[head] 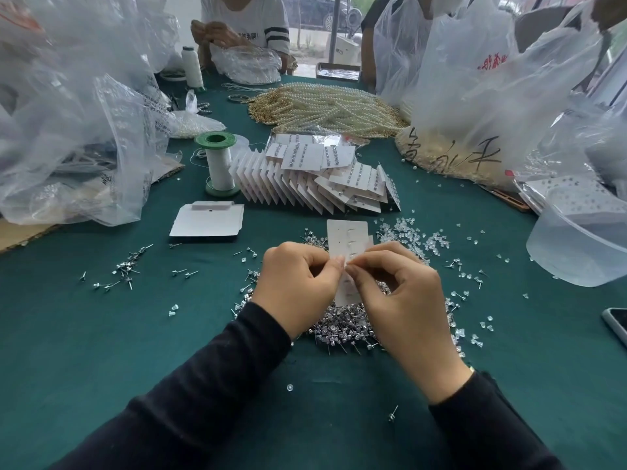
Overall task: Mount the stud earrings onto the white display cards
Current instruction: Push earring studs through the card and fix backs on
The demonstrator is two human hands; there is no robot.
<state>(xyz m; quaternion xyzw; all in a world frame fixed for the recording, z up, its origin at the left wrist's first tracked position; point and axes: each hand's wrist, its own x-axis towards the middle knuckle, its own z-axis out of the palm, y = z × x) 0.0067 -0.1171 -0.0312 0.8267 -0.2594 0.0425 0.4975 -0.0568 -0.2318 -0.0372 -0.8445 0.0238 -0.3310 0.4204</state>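
I hold a narrow white display card [347, 235] upright over the green table. My left hand [298, 286] pinches its left edge. My right hand [400, 293] pinches at the card's middle, fingertips meeting the left thumb; whatever small part sits between them is hidden. Under both hands lies a heap of silver stud earrings [342, 329]. Clear plastic earring backs [417, 237] are scattered to the right. A fanned row of filled cards [315, 181] lies farther back, and a flat stack of blank cards [207, 222] lies at the left.
A green-capped thread spool [219, 164] stands behind the blank cards. Pearl strands [325, 106] are piled at the back. Large plastic bags [78, 130] crowd the left and right sides. A clear tub [576, 245] and a phone [617, 325] sit at right. Other people work opposite.
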